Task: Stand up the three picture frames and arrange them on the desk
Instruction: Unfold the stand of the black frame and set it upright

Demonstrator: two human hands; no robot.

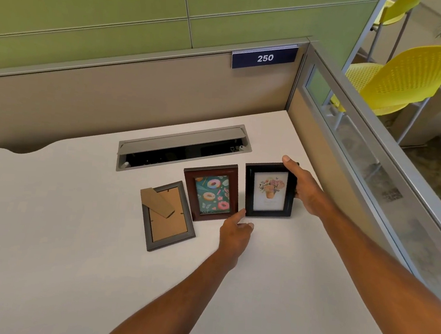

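Three picture frames are on the white desk [71,246]. A black frame [268,189] with a flower picture stands upright at the right. My right hand [302,187] grips its right edge, thumb on the front near the top. A brown frame [213,191] with a doughnut picture stands just left of it. My left hand [234,231] is below the two frames, its fingers loosely curled, one fingertip touching the black frame's lower left corner. A grey frame [167,215] lies face down at the left, its cardboard back and stand showing.
A cable tray [183,147] with its lid open is set in the desk behind the frames. Beige partition walls [140,91] close the back and right sides; a sign reading 250 hangs on the back one. Yellow chairs [400,76] stand beyond the right partition.
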